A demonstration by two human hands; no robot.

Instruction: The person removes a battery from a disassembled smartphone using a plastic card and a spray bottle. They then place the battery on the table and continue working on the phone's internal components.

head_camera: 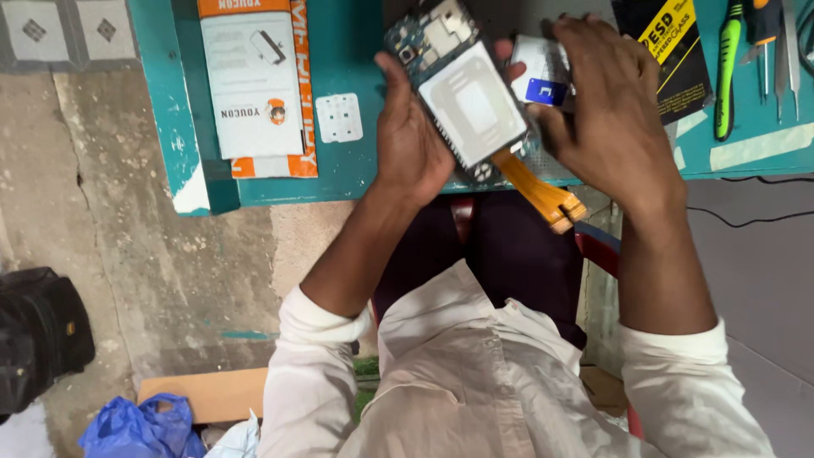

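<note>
The left hand [413, 136] grasps the opened phone body [462, 93] by its edge; the right hand [606, 110] holds a small white-blue part [540, 72] just beside it.

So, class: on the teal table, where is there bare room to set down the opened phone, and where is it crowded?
Bare teal table shows between the white-and-orange box and the left hand, around the small white pad. The right end is crowded: the black packet, the green-handled tool and the tweezers. The right hand covers the middle.

Painted teal table [339, 174], worn matt, glossy orange flex ribbon [543, 195], rough concrete floor [110, 170]
</note>
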